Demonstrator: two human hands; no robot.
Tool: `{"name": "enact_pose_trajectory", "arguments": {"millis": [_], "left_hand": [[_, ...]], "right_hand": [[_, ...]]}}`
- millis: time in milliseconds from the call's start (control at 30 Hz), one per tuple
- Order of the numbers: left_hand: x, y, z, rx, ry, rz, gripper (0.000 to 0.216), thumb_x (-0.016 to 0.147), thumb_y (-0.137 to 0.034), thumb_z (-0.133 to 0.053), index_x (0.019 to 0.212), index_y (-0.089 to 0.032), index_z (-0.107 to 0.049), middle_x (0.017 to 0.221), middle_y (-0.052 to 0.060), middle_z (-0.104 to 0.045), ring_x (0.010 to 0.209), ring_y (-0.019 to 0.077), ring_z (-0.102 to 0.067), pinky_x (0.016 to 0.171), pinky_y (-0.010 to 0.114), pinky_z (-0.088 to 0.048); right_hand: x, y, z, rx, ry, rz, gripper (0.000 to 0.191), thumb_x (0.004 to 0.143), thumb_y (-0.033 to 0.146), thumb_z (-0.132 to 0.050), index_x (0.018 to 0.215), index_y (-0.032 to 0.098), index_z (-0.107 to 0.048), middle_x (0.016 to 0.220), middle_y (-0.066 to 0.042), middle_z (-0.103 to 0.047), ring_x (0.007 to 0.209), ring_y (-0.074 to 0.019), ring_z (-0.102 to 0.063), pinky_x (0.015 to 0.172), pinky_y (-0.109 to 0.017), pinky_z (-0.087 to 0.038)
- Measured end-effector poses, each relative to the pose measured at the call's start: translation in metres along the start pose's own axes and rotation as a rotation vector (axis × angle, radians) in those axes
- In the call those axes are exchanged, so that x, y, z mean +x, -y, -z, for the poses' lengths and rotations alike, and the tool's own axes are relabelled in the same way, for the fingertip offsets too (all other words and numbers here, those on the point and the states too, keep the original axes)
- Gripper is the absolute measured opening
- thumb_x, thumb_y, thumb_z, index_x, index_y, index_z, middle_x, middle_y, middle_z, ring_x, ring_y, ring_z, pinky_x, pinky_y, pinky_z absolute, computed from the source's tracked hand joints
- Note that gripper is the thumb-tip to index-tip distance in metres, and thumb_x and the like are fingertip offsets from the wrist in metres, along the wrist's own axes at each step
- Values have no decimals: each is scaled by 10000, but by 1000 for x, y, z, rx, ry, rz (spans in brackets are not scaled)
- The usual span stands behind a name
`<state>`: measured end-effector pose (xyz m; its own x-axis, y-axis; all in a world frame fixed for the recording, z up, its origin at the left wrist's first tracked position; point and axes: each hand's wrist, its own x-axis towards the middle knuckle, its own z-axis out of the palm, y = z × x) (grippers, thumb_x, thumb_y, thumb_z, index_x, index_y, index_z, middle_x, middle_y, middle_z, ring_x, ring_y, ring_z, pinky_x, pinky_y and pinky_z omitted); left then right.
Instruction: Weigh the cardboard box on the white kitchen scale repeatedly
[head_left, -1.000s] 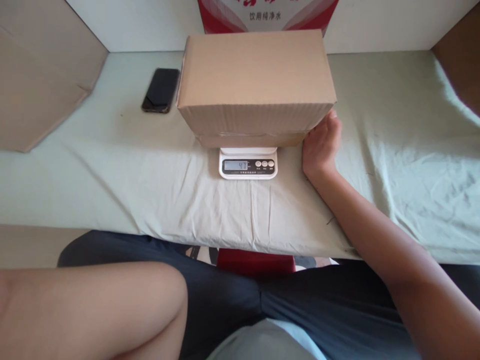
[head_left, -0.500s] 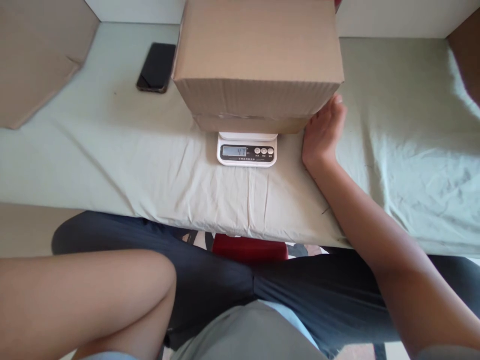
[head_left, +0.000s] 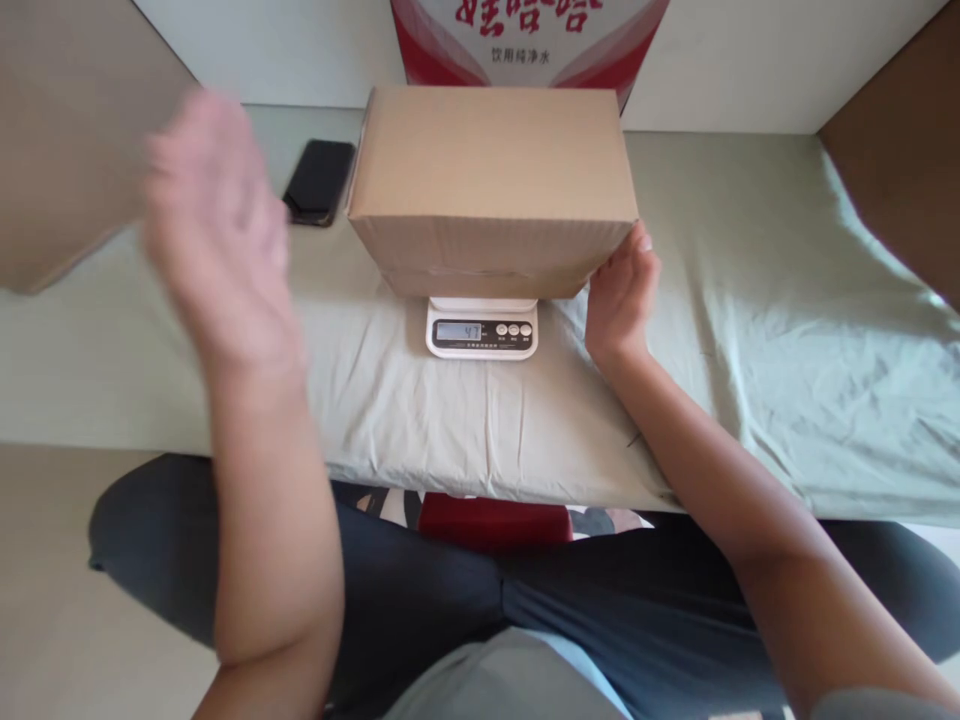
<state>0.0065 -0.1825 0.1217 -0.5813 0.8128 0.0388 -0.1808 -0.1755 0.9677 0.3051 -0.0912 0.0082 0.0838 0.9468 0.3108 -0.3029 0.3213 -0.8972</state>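
A closed brown cardboard box (head_left: pixel 491 180) rests on a small white kitchen scale (head_left: pixel 482 328) whose display shows digits. My right hand (head_left: pixel 619 295) presses against the box's lower right corner, thumb up along the edge, fingers hidden behind the box. My left hand (head_left: pixel 214 230) is raised in the air left of the box, blurred by motion, holding nothing that I can see. The scale stands on a table draped with a pale green cloth (head_left: pixel 750 330).
A black phone (head_left: pixel 319 182) lies flat on the cloth left of the box. A red and white carton (head_left: pixel 525 40) stands behind the box against the wall. Brown cardboard pieces lean at the far left (head_left: pixel 60 170) and far right (head_left: pixel 900 190).
My left arm has lifted from my lap and the hand is now up beside the box, moving fast. My right hand stays at the box's right corner. The view has tilted back up.
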Motion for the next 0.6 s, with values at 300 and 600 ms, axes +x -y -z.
{"name": "enact_pose_trajectory", "arguments": {"millis": [300,600], "left_hand": [[11,71,-28,-82,296,-99,518,1166,-554,-320,1275,-289,-752,1481,21,-750,1626,236,-502,1380,368,-414],[58,42,-67,-78,307,-219,533,1193,-481,-204,1215,-342,-718,1414,-42,-786,1650,153,-452,1385,299,-392]], "right_hand": [[-21,11,-33,-104,45,6,699,935,893,-449,1389,416,-684,1519,47,-713,1743,-309,-333,1477,-552,-310],[52,11,-38,-172,70,131,810,889,963,-387,1473,450,-614,1569,43,-646,1782,-286,-222,1482,-537,-319]]}}
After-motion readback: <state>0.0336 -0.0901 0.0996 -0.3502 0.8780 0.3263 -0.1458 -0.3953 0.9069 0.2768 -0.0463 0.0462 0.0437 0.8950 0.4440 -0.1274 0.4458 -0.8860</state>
